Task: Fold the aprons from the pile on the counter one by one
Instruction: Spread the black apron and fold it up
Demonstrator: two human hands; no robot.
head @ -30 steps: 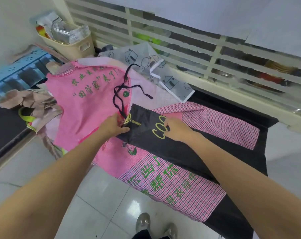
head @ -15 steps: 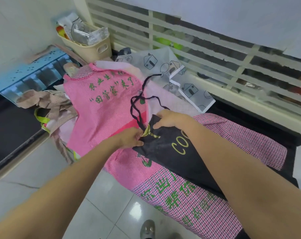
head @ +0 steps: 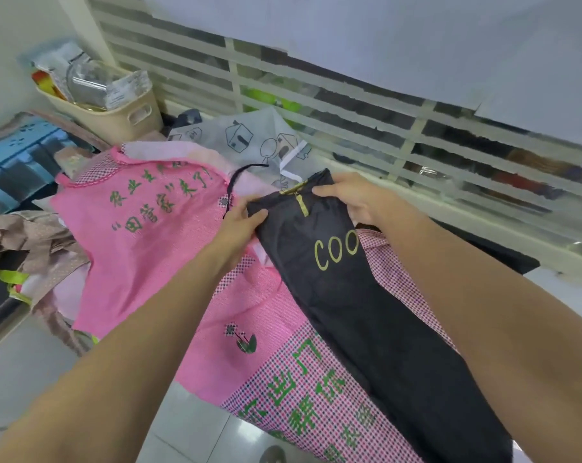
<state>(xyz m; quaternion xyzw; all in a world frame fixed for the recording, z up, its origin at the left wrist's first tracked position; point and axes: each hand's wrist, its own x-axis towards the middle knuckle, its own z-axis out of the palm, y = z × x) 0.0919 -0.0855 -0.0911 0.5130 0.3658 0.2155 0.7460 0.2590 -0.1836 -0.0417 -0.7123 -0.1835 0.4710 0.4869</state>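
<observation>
Black apron [head: 349, 295] folded into a long narrow strip, running from far-centre to near-right, top end lifted between both hands. Left hand [head: 239, 222] grips the top left corner, thumb over the cloth. Right hand [head: 353, 198] pinches the top right corner, fingers curled over the edge. Yellow trim [head: 299, 198] at the top edge between the two hands; yellow letters "COO" just below, rest cut off by the right forearm. Black strap [head: 236, 182] loops out far-left of the left hand, lying on the pink pile.

Under the strip: pink checked apron [head: 282, 389] with green characters, spread on the table and hanging over the near edge. Left of it: plain pink apron [head: 142, 228] with green characters, heaped on the pile. Far of both: grey cloth with house drawings [head: 246, 138]. Brown cloth [head: 32, 235] with a lime strap at far-left edge.

Beige basket [head: 129, 118] at far left, holding a glass jar and packets. Blue perforated crate [head: 12, 148] left of the pile. Slatted white window grille [head: 349, 105] along the far side.

Count: one black apron, two pink aprons, one grey cloth, one brown cloth, one basket, one crate. More layers in the pile, cannot tell how many.
</observation>
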